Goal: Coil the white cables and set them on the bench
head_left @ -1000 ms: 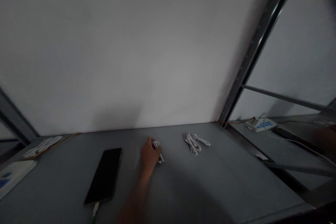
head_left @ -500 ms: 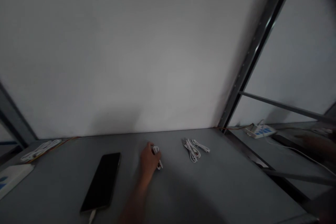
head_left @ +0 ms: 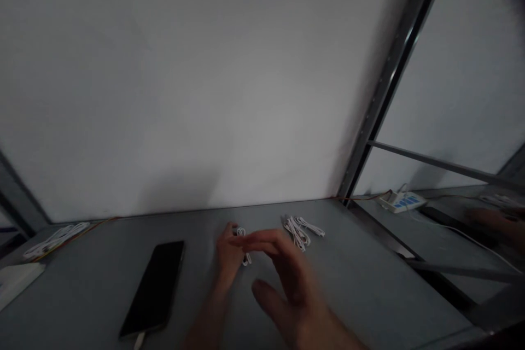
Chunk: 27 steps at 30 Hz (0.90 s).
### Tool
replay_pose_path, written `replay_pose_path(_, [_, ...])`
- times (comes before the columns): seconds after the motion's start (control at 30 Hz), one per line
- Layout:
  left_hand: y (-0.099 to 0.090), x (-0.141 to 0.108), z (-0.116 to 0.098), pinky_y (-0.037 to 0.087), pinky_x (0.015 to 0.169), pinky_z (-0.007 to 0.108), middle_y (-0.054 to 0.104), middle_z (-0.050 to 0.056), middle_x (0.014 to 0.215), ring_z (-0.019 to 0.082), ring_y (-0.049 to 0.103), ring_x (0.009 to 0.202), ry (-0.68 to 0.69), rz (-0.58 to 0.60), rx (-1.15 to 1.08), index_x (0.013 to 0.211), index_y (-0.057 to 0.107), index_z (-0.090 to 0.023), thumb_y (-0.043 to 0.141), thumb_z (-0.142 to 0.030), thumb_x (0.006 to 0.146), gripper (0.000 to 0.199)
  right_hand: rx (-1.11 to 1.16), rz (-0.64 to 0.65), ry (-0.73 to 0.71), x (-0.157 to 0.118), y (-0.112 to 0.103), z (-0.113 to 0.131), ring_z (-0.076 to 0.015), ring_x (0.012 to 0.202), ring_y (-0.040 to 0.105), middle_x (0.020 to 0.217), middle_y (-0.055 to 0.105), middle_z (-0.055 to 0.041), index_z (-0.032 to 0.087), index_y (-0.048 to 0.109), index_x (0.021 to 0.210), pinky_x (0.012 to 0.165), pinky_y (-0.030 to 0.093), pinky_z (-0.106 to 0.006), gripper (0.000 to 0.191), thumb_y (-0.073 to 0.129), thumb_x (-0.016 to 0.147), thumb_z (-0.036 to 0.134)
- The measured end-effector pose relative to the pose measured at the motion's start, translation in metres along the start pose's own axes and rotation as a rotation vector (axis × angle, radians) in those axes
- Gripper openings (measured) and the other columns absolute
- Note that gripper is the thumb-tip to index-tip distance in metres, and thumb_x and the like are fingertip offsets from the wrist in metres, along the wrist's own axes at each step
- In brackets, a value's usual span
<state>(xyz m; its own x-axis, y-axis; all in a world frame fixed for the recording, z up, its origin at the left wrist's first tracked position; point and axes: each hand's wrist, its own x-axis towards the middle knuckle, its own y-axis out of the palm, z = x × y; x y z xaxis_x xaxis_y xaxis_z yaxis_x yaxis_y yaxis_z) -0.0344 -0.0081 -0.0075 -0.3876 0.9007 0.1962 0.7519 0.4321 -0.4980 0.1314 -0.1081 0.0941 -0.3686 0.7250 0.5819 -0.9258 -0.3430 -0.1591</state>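
My left hand (head_left: 228, 256) rests on the grey shelf (head_left: 361, 295) with its fingers closed around a small bundle of white cable (head_left: 246, 260). My right hand (head_left: 293, 292) is raised in front of it, fingers curved and thumb apart, holding nothing. Its fingertips overlap part of the left hand and the bundle from this viewpoint; whether they touch cannot be told. Just beyond the right hand lie a coiled white cable (head_left: 298, 234) and a slimmer white cable bundle (head_left: 310, 226), side by side.
A dark-screened phone (head_left: 153, 289) lies at left with a white plug (head_left: 139, 340) in its near end. White cables (head_left: 55, 239) and a white box (head_left: 18, 281) sit farther left. Past the metal post (head_left: 379, 87), a power strip (head_left: 402, 202) and another person's blurred hand (head_left: 494, 221) appear.
My right hand has come into view from below and reached toward the left hand. The left hand stays on the cable bundle. The view has shifted slightly.
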Motion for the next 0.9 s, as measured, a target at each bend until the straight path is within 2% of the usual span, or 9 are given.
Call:
replay_pose_path(0.13, [-0.001,0.000,-0.003,0.042,0.065,0.028,0.070,0.006,0.074,0.023,0.066,0.073,0.024,-0.037,0.088,0.091,0.058,-0.018,0.062,-0.015,0.067,0.024,-0.150,-0.113,0.086,0.016,0.008,-0.081,-0.0198,0.088,0.065,0.092,0.070,-0.0046,0.019,0.064,0.095,0.083,0.051,-0.033,0.032,0.050,0.070,0.004])
replay_pose_path(0.2, [0.000,0.001,-0.003,0.042,0.063,0.027,0.069,0.003,0.070,0.022,0.066,0.069,0.031,-0.047,0.126,0.090,0.057,-0.018,0.062,-0.017,0.068,0.022,-0.237,-0.209,0.140,0.012,0.009,-0.117,-0.0192,0.081,0.065,0.085,0.069,-0.0051,0.017,0.064,0.093,0.077,0.051,-0.031,0.029,0.048,0.072,0.006])
replay_pose_path(0.27, [0.002,0.002,-0.002,0.042,0.062,0.026,0.067,0.001,0.066,0.020,0.066,0.066,0.039,-0.049,0.115,0.088,0.058,-0.019,0.062,-0.019,0.069,0.020,-0.279,-0.242,0.198,0.006,0.009,-0.139,-0.0179,0.070,0.063,0.076,0.067,-0.0040,0.016,0.064,0.093,0.069,0.050,-0.029,0.023,0.050,0.075,0.010])
replay_pose_path(0.4, [0.009,0.004,0.001,0.046,0.060,0.026,0.069,0.001,0.067,0.019,0.066,0.064,-0.017,-0.025,-0.098,0.084,0.060,-0.020,0.067,-0.026,0.066,0.020,-0.208,-0.222,0.318,0.004,0.008,-0.145,-0.0162,0.065,0.062,0.074,0.066,-0.0044,0.015,0.060,0.094,0.060,0.048,-0.025,0.016,0.051,0.084,0.022])
replay_pose_path(0.57, [0.017,0.007,0.002,0.052,0.063,0.026,0.073,0.006,0.080,0.019,0.068,0.072,-0.092,0.113,-0.416,0.082,0.064,-0.017,0.074,-0.043,0.060,0.035,-0.057,-0.117,0.404,0.009,0.007,-0.142,-0.0147,0.061,0.061,0.074,0.065,-0.0039,0.015,0.059,0.092,0.055,0.047,-0.024,0.029,0.053,0.088,0.043])
replay_pose_path(0.73, [0.016,0.008,-0.001,0.053,0.066,0.027,0.073,0.007,0.082,0.021,0.069,0.077,-0.092,0.168,-0.482,0.086,0.065,-0.017,0.076,-0.049,0.059,0.043,0.062,-0.095,0.447,0.012,0.001,-0.155,-0.0136,0.057,0.059,0.070,0.060,-0.0015,0.016,0.058,0.086,0.050,0.047,-0.023,0.037,0.059,0.082,0.053])
replay_pose_path(0.9, [0.020,0.006,0.002,0.052,0.062,0.027,0.073,0.006,0.076,0.021,0.069,0.072,-0.101,0.196,-0.497,0.091,0.063,-0.017,0.075,-0.053,0.060,0.049,0.166,-0.066,0.494,0.013,-0.004,-0.161,-0.0137,0.056,0.060,0.075,0.059,-0.0012,0.016,0.057,0.095,0.045,0.050,-0.024,0.041,0.065,0.077,0.052])
